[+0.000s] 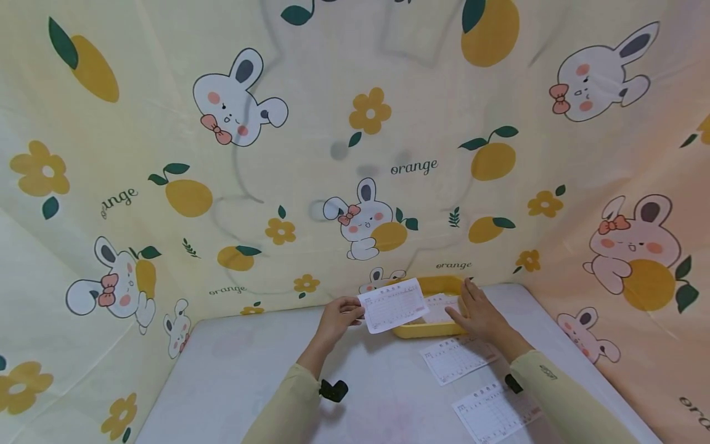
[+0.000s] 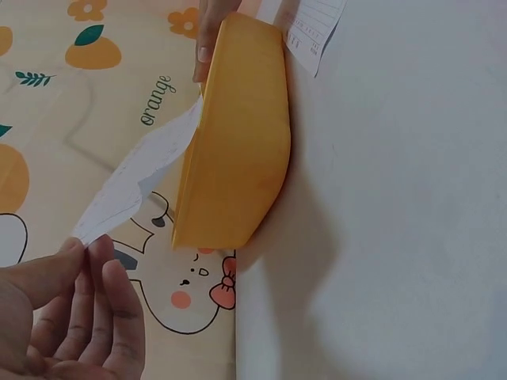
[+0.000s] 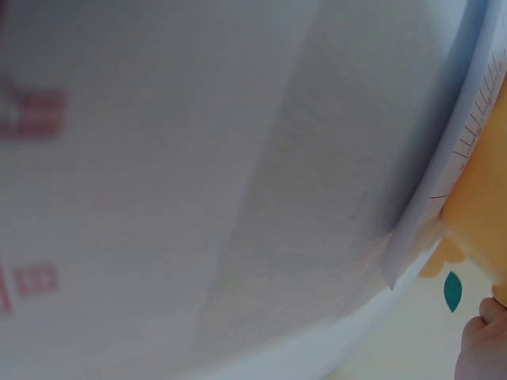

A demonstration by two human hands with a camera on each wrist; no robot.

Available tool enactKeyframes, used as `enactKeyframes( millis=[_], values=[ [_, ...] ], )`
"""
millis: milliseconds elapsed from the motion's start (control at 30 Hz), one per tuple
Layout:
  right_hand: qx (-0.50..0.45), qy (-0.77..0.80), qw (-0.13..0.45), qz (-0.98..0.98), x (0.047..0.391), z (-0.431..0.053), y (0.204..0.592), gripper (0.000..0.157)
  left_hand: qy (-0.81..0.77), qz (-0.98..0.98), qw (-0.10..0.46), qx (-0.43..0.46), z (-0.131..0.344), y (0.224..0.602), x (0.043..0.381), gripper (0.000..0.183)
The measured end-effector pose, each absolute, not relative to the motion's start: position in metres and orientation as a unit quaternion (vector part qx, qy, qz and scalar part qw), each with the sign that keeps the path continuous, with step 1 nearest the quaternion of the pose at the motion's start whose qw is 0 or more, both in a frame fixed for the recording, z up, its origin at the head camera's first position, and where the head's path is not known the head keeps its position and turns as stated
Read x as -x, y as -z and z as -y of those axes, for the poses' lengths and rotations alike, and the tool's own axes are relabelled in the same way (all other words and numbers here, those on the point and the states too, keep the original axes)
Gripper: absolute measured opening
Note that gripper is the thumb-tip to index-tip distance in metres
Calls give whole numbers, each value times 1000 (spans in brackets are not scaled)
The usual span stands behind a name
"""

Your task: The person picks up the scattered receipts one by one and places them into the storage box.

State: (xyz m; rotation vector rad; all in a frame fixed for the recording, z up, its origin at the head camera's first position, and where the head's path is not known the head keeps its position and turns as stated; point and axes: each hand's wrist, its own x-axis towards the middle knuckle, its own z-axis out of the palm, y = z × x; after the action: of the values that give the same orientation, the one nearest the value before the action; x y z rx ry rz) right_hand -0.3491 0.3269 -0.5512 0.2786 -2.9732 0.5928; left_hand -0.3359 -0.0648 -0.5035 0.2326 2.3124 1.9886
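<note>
My left hand (image 1: 336, 319) pinches a printed paper form (image 1: 392, 306) by its left edge, between thumb and fingertips. Lined with a grid and small text, the form is raised and tilted, overlapping the left part of a yellow plastic basket (image 1: 429, 332). In the left wrist view the held form (image 2: 139, 182) bends, its far end at the basket's rim. More printed paper (image 1: 440, 308) lies inside the basket. At the basket's right end rests my right hand (image 1: 484, 316), fingers extended along the rim and thumb spread toward the inside.
Two similar forms lie on the white table (image 1: 266, 376): one form (image 1: 452, 361) just in front of the basket, another form (image 1: 490, 414) nearer me, partly under the right sleeve. A patterned cloth (image 1: 310, 154) with rabbits and oranges rises behind the table and at both sides.
</note>
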Motion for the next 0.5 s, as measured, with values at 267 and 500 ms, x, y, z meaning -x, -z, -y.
enactKeyframes(
  millis=[267, 500],
  values=[
    [-90, -194, 40, 976, 350, -329, 552, 103, -652, -753, 44, -76, 56, 503, 343, 26],
    [-95, -196, 49, 975, 348, -329, 552, 109, -678, -729, 45, -82, 41, 506, 345, 27]
  ],
)
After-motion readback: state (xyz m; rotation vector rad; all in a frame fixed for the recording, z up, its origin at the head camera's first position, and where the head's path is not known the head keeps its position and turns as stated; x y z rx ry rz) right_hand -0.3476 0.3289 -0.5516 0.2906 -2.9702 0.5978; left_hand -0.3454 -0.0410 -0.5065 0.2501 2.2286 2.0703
